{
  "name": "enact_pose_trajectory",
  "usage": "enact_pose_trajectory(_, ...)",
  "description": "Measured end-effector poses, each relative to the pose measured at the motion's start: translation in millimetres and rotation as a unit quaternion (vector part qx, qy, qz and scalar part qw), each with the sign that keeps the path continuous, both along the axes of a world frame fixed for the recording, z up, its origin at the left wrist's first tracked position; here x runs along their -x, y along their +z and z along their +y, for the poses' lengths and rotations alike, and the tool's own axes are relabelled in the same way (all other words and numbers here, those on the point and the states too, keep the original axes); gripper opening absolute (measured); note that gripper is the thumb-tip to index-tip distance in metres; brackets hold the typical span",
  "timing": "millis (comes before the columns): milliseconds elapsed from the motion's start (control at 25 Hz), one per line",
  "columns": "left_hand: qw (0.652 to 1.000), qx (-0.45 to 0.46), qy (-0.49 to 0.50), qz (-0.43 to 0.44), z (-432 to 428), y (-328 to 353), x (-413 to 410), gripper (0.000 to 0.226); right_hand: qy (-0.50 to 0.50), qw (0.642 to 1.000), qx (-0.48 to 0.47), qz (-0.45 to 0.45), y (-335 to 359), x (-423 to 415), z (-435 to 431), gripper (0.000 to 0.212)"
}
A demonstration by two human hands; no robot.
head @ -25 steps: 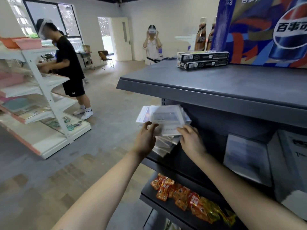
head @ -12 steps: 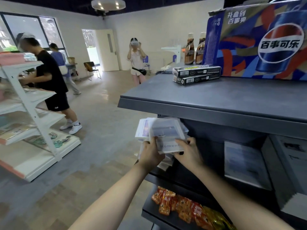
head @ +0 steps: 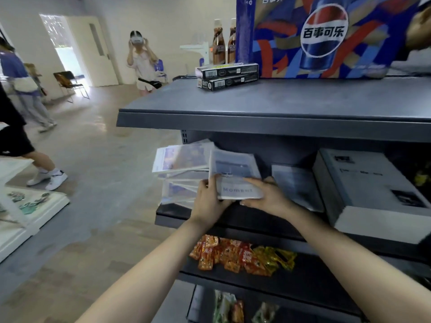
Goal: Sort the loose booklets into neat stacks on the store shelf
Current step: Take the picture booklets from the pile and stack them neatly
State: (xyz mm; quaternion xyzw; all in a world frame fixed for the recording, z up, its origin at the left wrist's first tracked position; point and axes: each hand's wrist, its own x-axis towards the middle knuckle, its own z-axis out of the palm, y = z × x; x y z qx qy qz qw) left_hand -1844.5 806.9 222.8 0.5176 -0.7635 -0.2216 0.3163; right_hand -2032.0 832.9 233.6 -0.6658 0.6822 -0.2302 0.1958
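A pale booklet marked "Moment" [head: 235,176] is held between both my hands just in front of the dark shelf [head: 177,212]. My left hand [head: 210,201] grips its left edge, thumb on the cover. My right hand [head: 268,197] grips its lower right corner. To its left an untidy pile of booklets [head: 182,169] leans at the shelf's left end, fanned out at different angles. A flat booklet stack [head: 296,183] lies on the shelf just right of my hands.
Grey boxes [head: 373,187] fill the shelf's right side. The upper shelf [head: 279,101] overhangs closely, with black cartons [head: 228,76] and a Pepsi case [head: 326,36]. Snack packets [head: 233,255] lie one shelf below. People stand in the aisle at left.
The "Moment" booklet has come off the top of the leaning pile and moved right, now held separately in both hands. My view has shifted right and closer.
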Motion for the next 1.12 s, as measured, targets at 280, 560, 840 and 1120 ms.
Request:
enact_pose_trajectory(280, 0.996, -0.029, -0.084, 0.007, 9.1, -8.4, 63.0, 0.070, -0.108, 0.992, 0.071, -0.001, -11.7, 44.5, 47.7, 0.068)
enact_pose_trajectory(560, 0.984, -0.064, -0.160, -0.053, 17.5, -41.9, 131.5, 0.068, -0.162, 0.984, 0.059, 0.039, -28.3, 97.0, 87.7, 0.052)
enact_pose_trajectory(840, 0.943, -0.061, -0.170, -0.279, 15.7, -78.5, 141.8, 0.073, -0.133, 0.981, -0.026, 0.138, -77.9, 98.3, 82.9, 0.057)
enact_pose_trajectory(1120, 0.938, -0.022, -0.184, -0.293, -9.0, -76.1, 153.6, 0.056, -0.133, 0.962, -0.023, 0.237, -86.6, 102.1, 60.4, 0.059)
